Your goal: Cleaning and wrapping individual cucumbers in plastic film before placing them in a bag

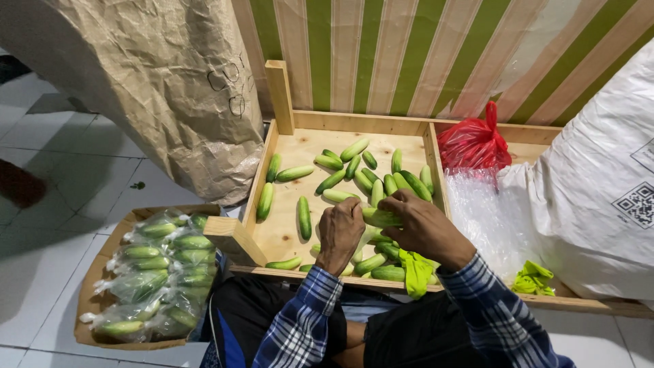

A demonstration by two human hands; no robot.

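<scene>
A shallow wooden tray holds several green cucumbers scattered over its floor and piled at its near right. My left hand and my right hand meet over that pile, both gripping one pale green cucumber held level between them. A bright green strip hangs below my right wrist. Both sleeves are blue plaid.
A cardboard box at the left holds several clear bags of cucumbers. A brown paper sack leans at the back left. A red plastic bag, clear plastic bags and a large white sack fill the right compartment.
</scene>
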